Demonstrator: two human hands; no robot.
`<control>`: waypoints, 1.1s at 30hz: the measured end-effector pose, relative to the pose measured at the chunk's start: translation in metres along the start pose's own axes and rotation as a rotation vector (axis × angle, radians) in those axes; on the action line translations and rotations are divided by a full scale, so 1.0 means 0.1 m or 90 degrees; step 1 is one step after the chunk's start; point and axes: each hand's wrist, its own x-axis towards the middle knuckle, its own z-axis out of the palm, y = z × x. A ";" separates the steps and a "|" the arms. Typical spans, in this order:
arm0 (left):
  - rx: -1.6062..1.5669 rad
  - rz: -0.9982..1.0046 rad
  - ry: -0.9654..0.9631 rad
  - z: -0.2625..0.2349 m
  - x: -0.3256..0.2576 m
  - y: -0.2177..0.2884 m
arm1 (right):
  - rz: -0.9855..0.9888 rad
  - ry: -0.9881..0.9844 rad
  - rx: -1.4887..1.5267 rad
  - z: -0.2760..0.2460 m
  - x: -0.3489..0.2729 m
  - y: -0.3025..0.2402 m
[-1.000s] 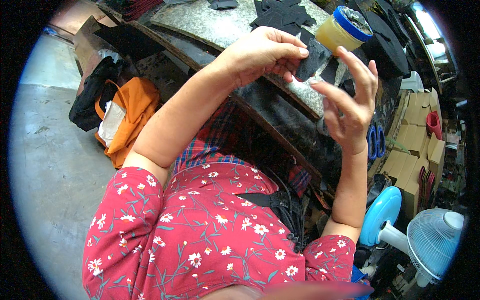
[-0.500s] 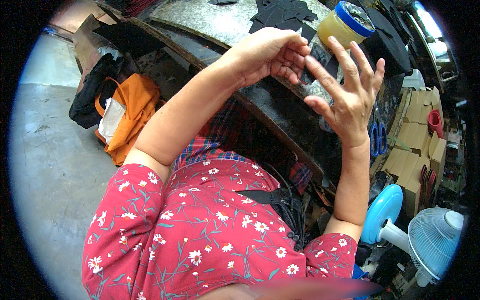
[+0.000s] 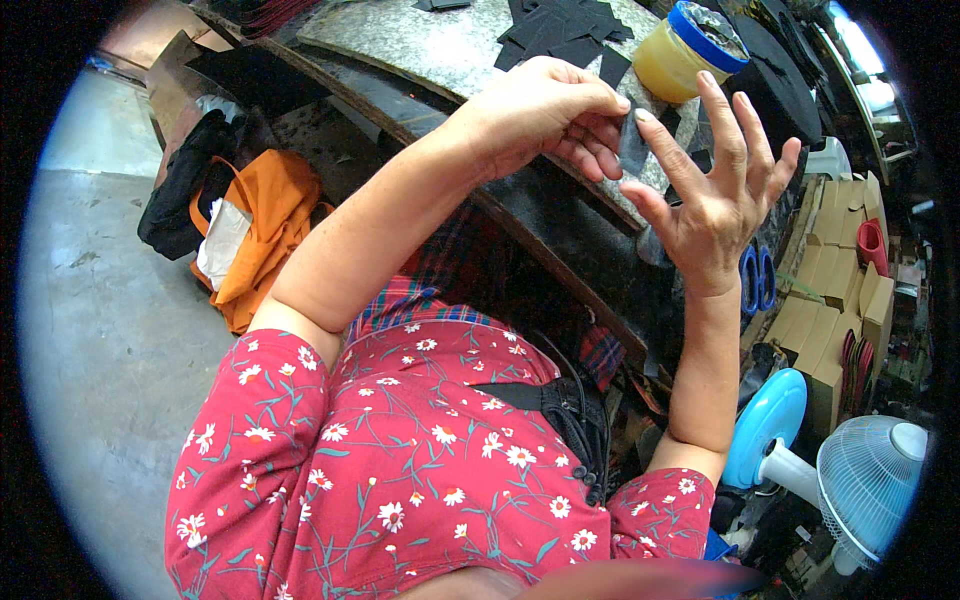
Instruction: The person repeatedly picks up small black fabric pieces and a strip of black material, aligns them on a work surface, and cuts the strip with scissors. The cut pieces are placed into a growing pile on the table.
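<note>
Over the workbench's edge, my left hand pinches a small dark grey flat piece between thumb and fingers. The piece looks like thin cut material; its exact kind is unclear. Just to the right, my right hand has its fingers spread, with its index fingertip at the piece's upper end and its thumb near the lower end. Beyond my hands, a pile of black cut pieces lies on a speckled pale board. A jar of yellowish paste with a blue rim stands right of the pile.
Blue-handled scissors lie beside my right wrist. Cardboard boxes and a blue-and-white fan are at the right. An orange bag sits left of my left forearm. The dark bench edge runs below my hands.
My right hand has shifted right and its fingers have spread more. The grey piece, mostly hidden before, now shows upright between the hands. My left hand has moved slightly right.
</note>
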 end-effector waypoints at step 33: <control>-0.080 0.108 -0.007 -0.03 -0.03 -0.04 | 0.077 0.012 0.317 0.17 -0.02 0.23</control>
